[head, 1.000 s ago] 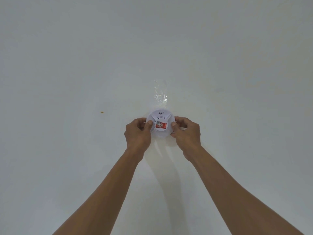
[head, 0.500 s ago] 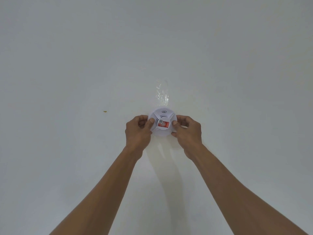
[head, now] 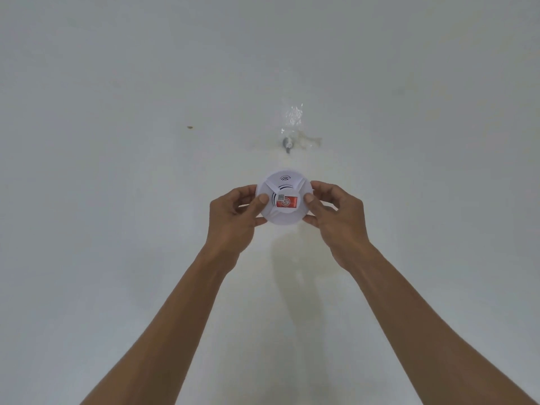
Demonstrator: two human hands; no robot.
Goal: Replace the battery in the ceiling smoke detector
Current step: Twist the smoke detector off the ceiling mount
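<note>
The white ceiling bore a small hook beside crinkled tape. Below it, both hands, left hand and right hand, clasped the smoke detector, fingers on its rim. The removal step seemed done; next, likely opening its back.

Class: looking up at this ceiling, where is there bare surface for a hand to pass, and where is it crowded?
Bare ceiling runs wide to the left beyond the small brown speck, and all across the right. It is crowded in the middle: the smoke detector held between the left hand and right hand, with the screw and clear tape just above.
</note>
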